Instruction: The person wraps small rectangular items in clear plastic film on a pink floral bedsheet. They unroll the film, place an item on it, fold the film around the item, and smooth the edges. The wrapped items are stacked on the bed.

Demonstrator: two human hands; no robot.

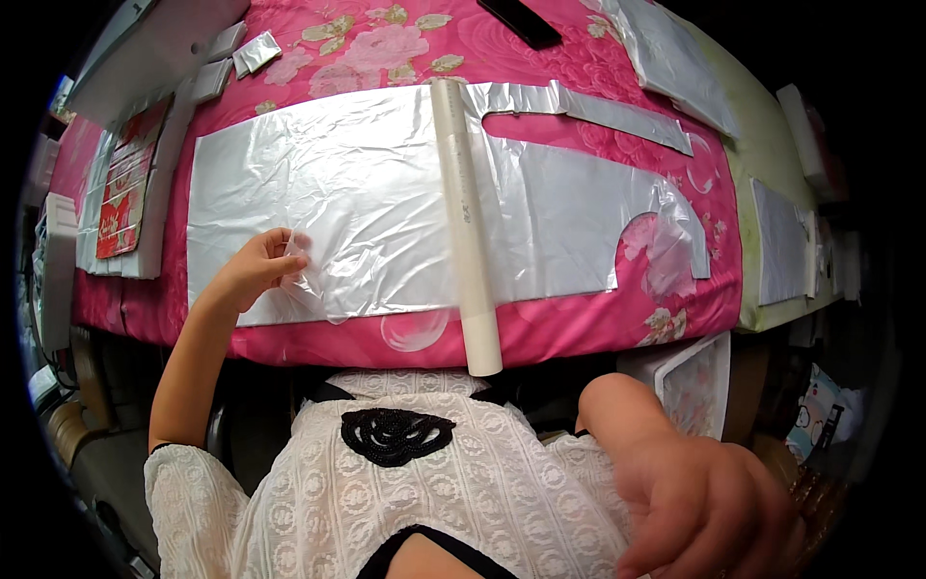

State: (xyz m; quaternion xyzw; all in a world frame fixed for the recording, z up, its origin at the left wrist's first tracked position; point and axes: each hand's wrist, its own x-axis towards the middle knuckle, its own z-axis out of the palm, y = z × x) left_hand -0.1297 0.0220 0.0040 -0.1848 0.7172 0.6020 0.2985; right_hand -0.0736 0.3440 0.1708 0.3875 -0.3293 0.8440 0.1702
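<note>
A stack or sheet of thin silvery-white plastic (367,174), cut with strap-like ends at its right like an apron, lies spread on the table. My left hand (262,267) is over its near left part, thumb and fingers pinching a thin clear piece of plastic film (305,280). Across the silvery plastic lies a long cream tube (465,232), its near end jutting past the table edge. Neither hand touches the tube. My right hand (709,502) is raised close to me at the lower right, fingers curled downward; what they hold, if anything, is hidden.
The table has a pink flowered cloth (376,48). A black phone (521,21) lies at the far side. Folded silvery packets (257,53) and a red package (133,183) sit at left. More folded plastic (670,68) lies at far right, beside a pale green surface (762,145).
</note>
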